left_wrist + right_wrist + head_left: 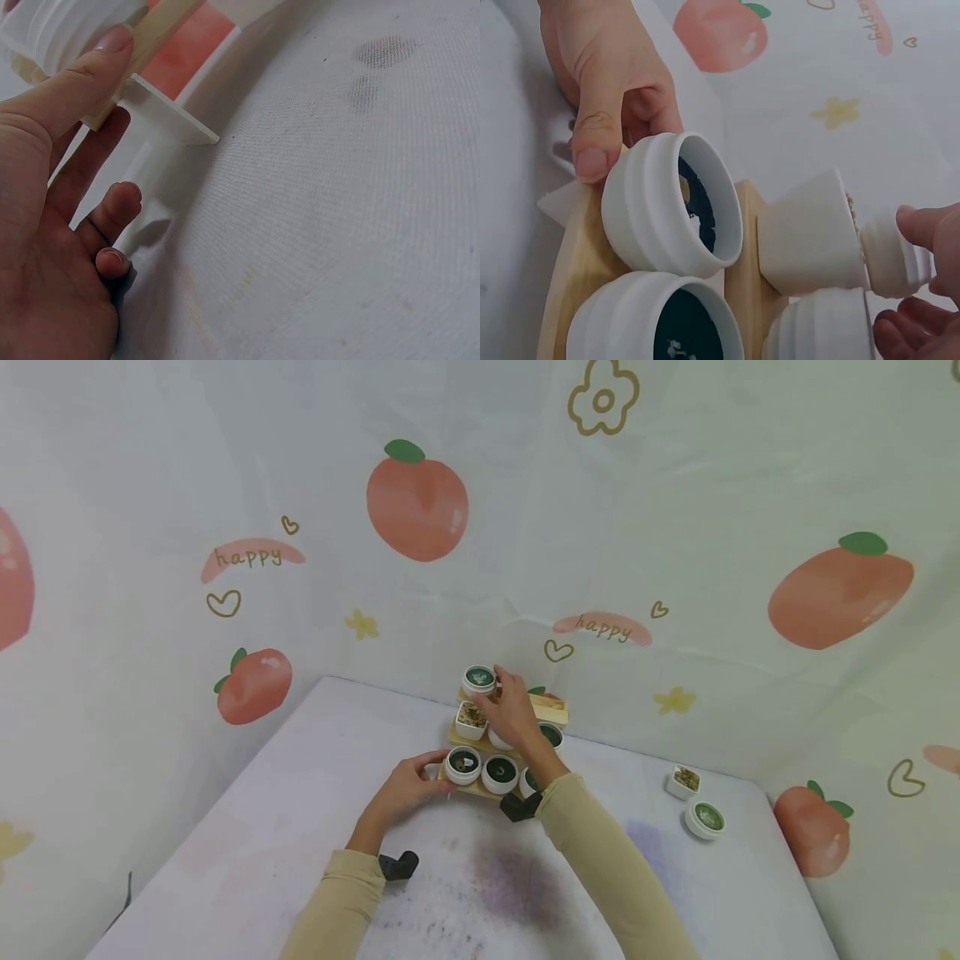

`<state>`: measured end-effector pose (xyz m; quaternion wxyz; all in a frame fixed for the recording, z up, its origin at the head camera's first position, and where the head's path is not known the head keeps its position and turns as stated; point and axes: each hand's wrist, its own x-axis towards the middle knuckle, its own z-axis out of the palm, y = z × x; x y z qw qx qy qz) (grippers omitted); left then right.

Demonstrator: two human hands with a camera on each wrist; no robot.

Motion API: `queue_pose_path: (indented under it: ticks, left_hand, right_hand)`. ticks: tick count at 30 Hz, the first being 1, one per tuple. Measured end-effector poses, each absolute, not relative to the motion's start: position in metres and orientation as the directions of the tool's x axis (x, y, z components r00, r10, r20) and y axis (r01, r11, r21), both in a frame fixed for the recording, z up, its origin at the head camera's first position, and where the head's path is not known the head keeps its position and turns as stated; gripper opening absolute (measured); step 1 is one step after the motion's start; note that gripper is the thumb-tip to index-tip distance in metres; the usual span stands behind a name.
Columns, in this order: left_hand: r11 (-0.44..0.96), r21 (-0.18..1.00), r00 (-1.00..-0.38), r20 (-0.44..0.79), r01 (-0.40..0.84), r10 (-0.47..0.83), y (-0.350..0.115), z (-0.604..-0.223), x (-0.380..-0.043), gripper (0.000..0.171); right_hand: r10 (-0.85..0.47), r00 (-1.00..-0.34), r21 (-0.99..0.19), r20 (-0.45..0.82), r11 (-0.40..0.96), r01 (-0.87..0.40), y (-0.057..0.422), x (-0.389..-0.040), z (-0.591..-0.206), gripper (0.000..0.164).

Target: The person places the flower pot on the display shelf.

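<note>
A tiered wooden stand [553,713] with white legs bears several small white pots. My left hand [405,789] grips the left end of its lowest shelf, thumb on top and fingers beneath, beside a ribbed round pot [671,202]. Up at the top tier's left end, my right hand [516,708] pinches another ribbed round pot [478,680] with a dark green inside. Whether that pot touches the shelf, I cannot tell. Just below it on the middle shelf sits a square pot [471,717] with a speckled, grainy top. My right forearm partly hides the stand's right side.
To the right on the white tabletop [300,793] stand a square pot [683,782] and a round pot [704,820] with a green inside. Behind the stand hangs a printed cloth [495,527]. A black strap piece [399,865] juts from the left wrist.
</note>
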<state>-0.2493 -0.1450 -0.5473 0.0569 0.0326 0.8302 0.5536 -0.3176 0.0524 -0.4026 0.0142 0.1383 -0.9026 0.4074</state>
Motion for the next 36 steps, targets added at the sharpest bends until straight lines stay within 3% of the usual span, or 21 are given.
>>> queue_pose_path:
  ticks: [25, 36]
  left_hand:
    - [0.37, 0.929, -0.989, -0.057, -0.003, 0.133, -0.146, -0.545, -0.249, 0.069]
    - [0.383, 0.924, -0.99, -0.065, -0.013, 0.125, -0.146, -0.546, -0.25, 0.07]
  right_hand:
    - [-0.139, -0.97, -0.787, 0.2, 0.567, -0.244, 0.131, -0.3, -0.395, 0.079]
    - [-0.048, -0.98, -0.735, 0.191, 0.655, -0.176, 0.191, -0.284, -0.4, 0.077]
